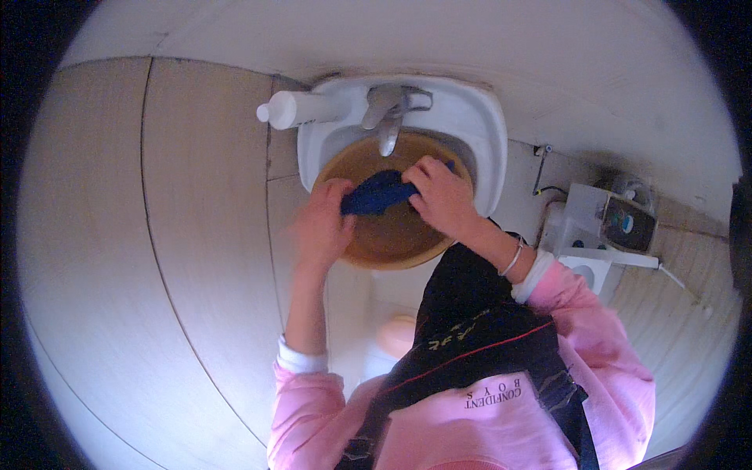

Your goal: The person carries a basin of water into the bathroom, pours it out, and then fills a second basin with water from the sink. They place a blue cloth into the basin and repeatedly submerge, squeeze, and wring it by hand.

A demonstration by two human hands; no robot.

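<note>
A dark blue cloth point(379, 192) is stretched between my two hands, over a round yellow-brown basin point(405, 255). My left hand point(325, 220), slightly blurred, grips the cloth's left end at the basin's left rim. At the other end, my right hand point(442, 197) pinches the cloth with its fingertips, and a small bit of blue shows beyond the knuckles. The basin sits in a white washbasin point(493, 141), under the spout of a metal faucet point(389, 135). Whether the basin holds water is hard to tell.
A white bottle point(305, 110) lies or leans on the washbasin's back left corner. To the right are a white toilet point(584, 267) and a dark-topped box point(630, 223). A pinkish round object point(397, 336) shows below. Tiled wall point(200, 194) runs along the left.
</note>
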